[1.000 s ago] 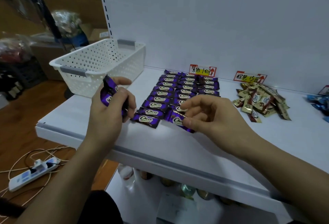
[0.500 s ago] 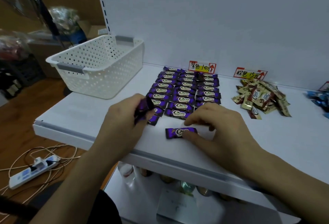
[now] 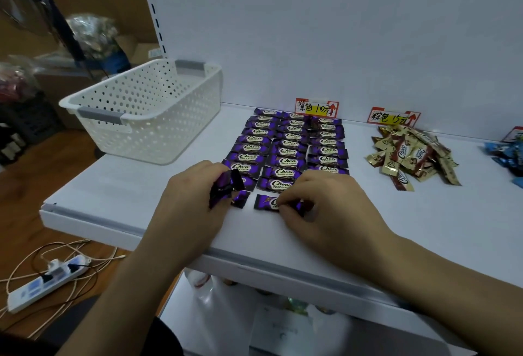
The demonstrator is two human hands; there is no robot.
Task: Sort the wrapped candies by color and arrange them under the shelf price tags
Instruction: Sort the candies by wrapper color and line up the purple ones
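Purple wrapped candies [image 3: 291, 146] lie in three neat rows on the white shelf [image 3: 127, 185], running from a purple price tag [image 3: 316, 107] toward me. My left hand [image 3: 195, 200] grips a few purple candies [image 3: 225, 187] at the front of the left row. My right hand [image 3: 322, 205] pinches a single purple candy [image 3: 268, 202] lying on the shelf at the front of the middle row. A loose heap of brown and gold candies [image 3: 410, 154] lies under a second price tag [image 3: 392, 117].
A white perforated basket [image 3: 147, 109] stands at the shelf's left end. Blue candies [image 3: 506, 154] show at the right edge. A power strip [image 3: 48, 282] with cables lies on the wooden floor at lower left. Bottles and a bag sit on the lower shelf.
My left hand came down from mid-air to the front of the left row with its candies. My right hand drew one purple candy toward the shelf's front and set it below the middle row.
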